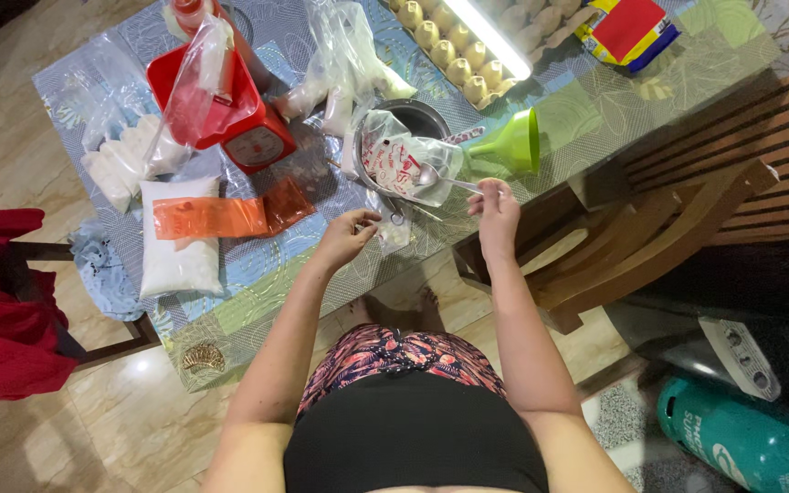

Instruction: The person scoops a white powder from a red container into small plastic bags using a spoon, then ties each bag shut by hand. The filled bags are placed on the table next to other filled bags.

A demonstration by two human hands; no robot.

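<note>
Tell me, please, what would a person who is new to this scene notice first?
Most striking is the red kitchen scale at the far left of the table, with a clear plastic bag draped over it. Near the middle, the right hand holds a metal spoon over a bag in a metal bowl, while the left hand pinches something small beside it. A bright green funnel lies just right of the bowl.

I see a metal spoon [440, 179] lying level mid-frame, its bowl inside a clear printed bag [404, 160] propped open.
</note>
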